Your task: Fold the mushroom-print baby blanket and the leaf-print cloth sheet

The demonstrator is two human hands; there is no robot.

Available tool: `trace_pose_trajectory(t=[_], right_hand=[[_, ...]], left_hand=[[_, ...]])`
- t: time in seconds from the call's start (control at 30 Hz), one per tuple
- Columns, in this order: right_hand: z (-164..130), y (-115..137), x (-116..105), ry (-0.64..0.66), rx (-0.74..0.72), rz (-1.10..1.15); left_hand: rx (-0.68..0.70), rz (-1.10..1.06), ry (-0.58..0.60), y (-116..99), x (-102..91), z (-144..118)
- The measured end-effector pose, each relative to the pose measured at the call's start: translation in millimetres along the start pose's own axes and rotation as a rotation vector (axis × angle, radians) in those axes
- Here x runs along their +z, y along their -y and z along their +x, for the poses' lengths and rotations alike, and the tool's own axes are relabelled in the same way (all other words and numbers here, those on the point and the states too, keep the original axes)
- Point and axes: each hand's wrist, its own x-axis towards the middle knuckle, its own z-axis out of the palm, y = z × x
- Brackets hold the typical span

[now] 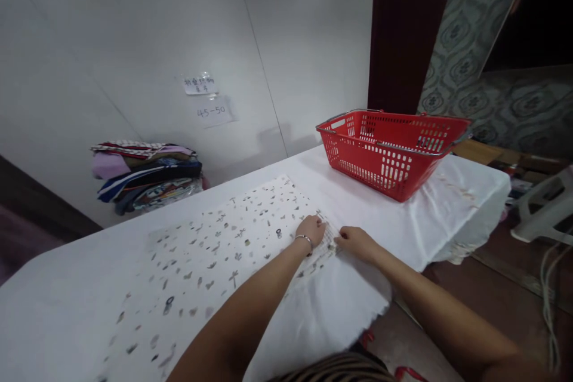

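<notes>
A white garment (215,245) printed with small grey motifs lies flat on the table under a white cloth (54,304). My left hand (312,230), with a bracelet at the wrist, presses on the garment's right end. My right hand (356,241) pinches the same end at its ribbed hem, just to the right of the left hand. Both hands touch the fabric near the table's front edge.
A red plastic basket (394,149) stands on the table's far right end. A stack of folded clothes (145,176) sits at the back left against the white wall, under two paper labels (208,98). A pale stool (544,206) stands at the right on the floor.
</notes>
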Motion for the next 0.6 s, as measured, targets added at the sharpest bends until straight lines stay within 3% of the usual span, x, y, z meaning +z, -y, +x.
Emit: trace_pose_trajectory(t=[0.13, 0.23, 0.43, 0.6], right_hand=[[-5, 5, 3, -0.078, -0.058, -0.099], [-6, 9, 4, -0.08, -0.049, -0.038], [-5, 12, 8, -0.133, -0.108, 0.033], [-11, 4, 8, -0.104, -0.126, 0.079]], left_hand=[[-0.127, 0.0, 0.042, -7, -1.8, 12], [-0.217, -0.021, 0.109, -11, -4.9, 15], [-0.276, -0.085, 0.218, -15, -7.8, 18], [-0.296, -0.056, 0.253, -16, -8.4, 21]])
